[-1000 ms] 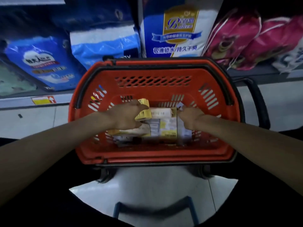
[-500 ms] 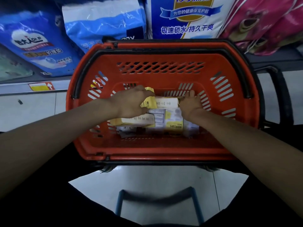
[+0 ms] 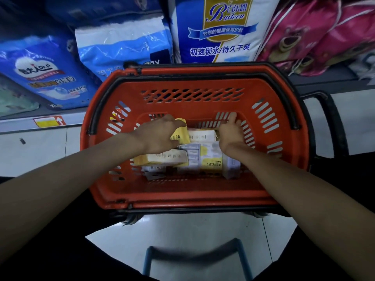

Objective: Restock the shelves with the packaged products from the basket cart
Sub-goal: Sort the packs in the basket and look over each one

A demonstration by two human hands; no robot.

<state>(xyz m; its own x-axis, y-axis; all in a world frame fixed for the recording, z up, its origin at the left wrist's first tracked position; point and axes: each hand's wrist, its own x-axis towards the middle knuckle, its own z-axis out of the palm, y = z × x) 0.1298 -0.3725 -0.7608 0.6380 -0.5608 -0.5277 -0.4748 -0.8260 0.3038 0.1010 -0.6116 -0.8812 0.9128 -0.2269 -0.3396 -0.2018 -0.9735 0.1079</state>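
Backdrop: shop aisle with a low shelf (image 3: 18,126) holding big blue-and-white packs (image 3: 121,43) and pink bags (image 3: 316,35) with a bear print.
Floor: pale tiles (image 3: 192,230); a blurred blue frame (image 3: 194,258) shows at the bottom edge.
Basket: red basket cart (image 3: 194,201) with black handles, standing on the floor close against the shelf front.
Goods: several small packets lie in the bottom of the basket cart, among them a yellow packet (image 3: 180,132), a white packet (image 3: 200,135) just beside it and a yellow-and-white packet (image 3: 160,159) nearer the person.
Left hand (image 3: 160,134): down inside the basket cart, thumb and fingers curled round the yellow packet.
Right hand (image 3: 230,134): also inside, fingers reaching to the far wall, thumb side against the end of the white packet; whether it grips cannot be told.
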